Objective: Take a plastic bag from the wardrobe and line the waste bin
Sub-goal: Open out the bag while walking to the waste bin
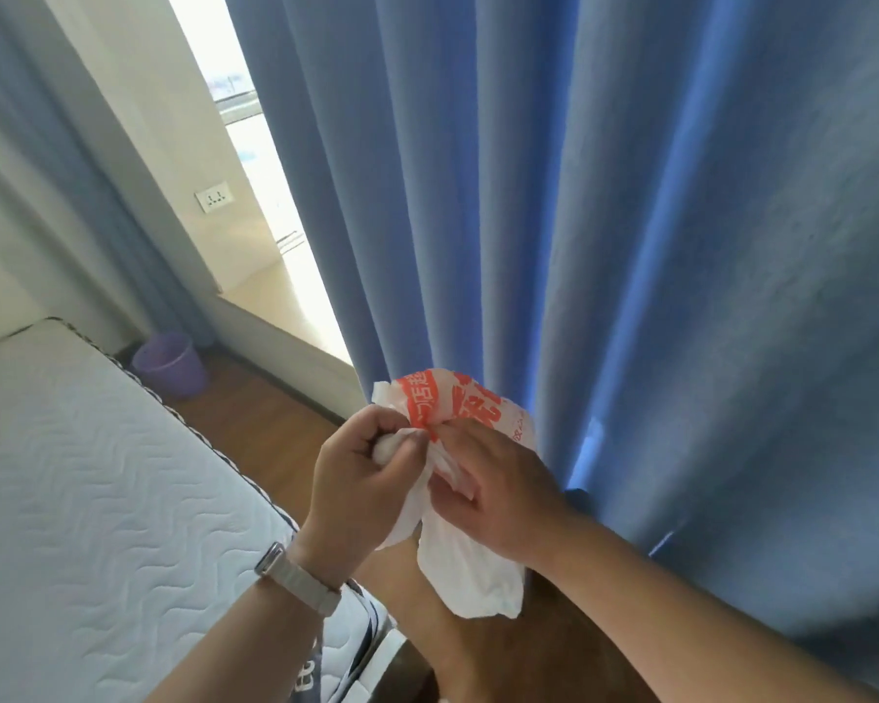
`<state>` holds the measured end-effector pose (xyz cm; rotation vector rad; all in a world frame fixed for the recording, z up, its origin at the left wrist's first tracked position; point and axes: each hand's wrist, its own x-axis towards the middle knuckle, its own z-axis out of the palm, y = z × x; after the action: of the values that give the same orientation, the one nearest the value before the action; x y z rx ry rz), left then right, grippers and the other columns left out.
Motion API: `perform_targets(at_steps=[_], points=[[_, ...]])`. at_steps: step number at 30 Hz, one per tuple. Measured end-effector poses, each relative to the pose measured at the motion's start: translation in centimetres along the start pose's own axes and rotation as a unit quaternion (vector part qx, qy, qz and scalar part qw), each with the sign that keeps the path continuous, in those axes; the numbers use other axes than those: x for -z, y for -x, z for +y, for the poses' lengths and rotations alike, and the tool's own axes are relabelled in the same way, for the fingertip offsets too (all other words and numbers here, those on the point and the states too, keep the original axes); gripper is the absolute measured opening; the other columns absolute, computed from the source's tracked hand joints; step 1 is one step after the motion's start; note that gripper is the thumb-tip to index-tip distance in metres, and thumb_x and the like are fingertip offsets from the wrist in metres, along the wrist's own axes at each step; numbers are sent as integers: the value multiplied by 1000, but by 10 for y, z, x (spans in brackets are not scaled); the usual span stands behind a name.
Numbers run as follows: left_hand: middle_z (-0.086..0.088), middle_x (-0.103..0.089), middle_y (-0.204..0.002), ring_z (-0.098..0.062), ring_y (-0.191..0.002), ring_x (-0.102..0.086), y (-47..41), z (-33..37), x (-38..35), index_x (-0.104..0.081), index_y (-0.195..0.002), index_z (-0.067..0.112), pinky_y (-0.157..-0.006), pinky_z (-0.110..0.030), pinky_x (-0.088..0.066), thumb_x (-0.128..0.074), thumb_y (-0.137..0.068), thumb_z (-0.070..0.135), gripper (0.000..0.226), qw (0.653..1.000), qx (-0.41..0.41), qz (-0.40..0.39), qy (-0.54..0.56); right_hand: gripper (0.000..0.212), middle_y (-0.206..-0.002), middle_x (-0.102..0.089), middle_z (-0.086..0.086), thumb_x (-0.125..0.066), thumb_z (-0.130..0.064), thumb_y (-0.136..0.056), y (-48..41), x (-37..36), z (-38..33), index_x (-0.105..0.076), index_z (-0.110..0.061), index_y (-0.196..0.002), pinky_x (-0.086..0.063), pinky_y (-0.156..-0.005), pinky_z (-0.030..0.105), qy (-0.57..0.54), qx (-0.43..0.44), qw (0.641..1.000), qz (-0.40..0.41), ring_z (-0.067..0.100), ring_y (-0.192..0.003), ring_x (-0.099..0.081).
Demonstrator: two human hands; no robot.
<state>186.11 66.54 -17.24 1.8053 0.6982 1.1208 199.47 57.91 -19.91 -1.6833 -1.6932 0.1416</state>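
Note:
A crumpled white plastic bag (470, 575) with red-orange print hangs between both my hands at chest height, in front of the curtain. My left hand (361, 479) is closed in a fist around a bunched part of the bag; a watch sits on that wrist. My right hand (498, 494) pinches the bag's folds beside it, fingers closed on the plastic. The purple waste bin (170, 365) stands on the floor in the far corner, beyond the mattress, well away from my hands. No liner is visible in it.
A white quilted mattress (87, 499) fills the lower left. Blue curtains (630, 246) hang along the right and centre. A raised window sill (285, 317) and bright window lie between bin and curtain. A strip of wooden floor (255, 428) runs along the mattress toward the bin.

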Motion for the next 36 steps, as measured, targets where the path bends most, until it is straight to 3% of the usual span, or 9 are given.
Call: perform_targets(at_steps=[4, 8, 12, 20, 27, 31, 36], points=[[9, -63, -66, -2, -61, -55, -22, -30, 15, -63, -71, 28, -60, -14, -47, -65, -74, 30, 4, 999, 27, 42, -13, 37, -117, -62, -8, -48, -49, -93, -42, -28, 17, -49, -26, -122, -38, -79, 11, -17, 29, 999, -33, 13, -98, -60], [10, -63, -67, -1, -61, -54, -60, -66, 38, -62, -73, 29, -60, -13, -46, -65, -73, 32, 4, 994, 38, 87, -45, 37, -119, -61, -7, -57, -43, -94, -94, -61, 31, -51, -23, -125, -55, -78, 33, -41, 52, 996, -53, 14, -100, -60], [8, -63, -67, -2, -61, -54, -109, -99, 68, -63, -72, 27, -60, -16, -48, -64, -71, 35, 8, 988, 54, 132, -53, 38, -120, -64, -5, -58, -44, -93, -165, -92, 37, -56, -21, -124, -57, -80, 38, -45, 80, 993, -68, 16, -102, -62], [16, -60, -63, 0, -60, -53, -182, -145, 141, -63, -71, 28, -58, -11, -45, -62, -71, 35, 8, 970, 65, 222, -78, 35, -112, -69, -7, -67, -42, -89, -287, -155, 27, -66, -20, -117, -56, -78, 26, -43, 183, 982, -30, 14, -96, -66], [17, -61, -64, 0, -61, -55, -208, -166, 194, -63, -72, 32, -59, -13, -47, -63, -73, 38, 6, 947, 76, 289, -119, 40, -120, -65, 3, -66, -29, -88, -354, -200, 7, -61, -10, -123, -55, -72, 40, -114, 233, 961, -99, 21, -102, -63], [17, -62, -65, -3, -63, -56, -224, -183, 217, -64, -73, 34, -62, -21, -50, -64, -73, 39, 6, 933, 94, 328, -115, 42, -114, -67, 8, -75, -17, -79, -388, -232, -3, -64, -4, -117, -57, -64, 40, -146, 258, 951, -90, 27, -98, -67], [18, -62, -66, -4, -63, -56, -266, -207, 242, -63, -73, 35, -62, -25, -50, -63, -75, 38, 4, 919, 101, 354, -143, 45, -109, -69, 9, -81, -16, -74, -447, -272, 5, -64, -3, -113, -57, -59, 38, -178, 298, 935, -75, 29, -88, -68]])
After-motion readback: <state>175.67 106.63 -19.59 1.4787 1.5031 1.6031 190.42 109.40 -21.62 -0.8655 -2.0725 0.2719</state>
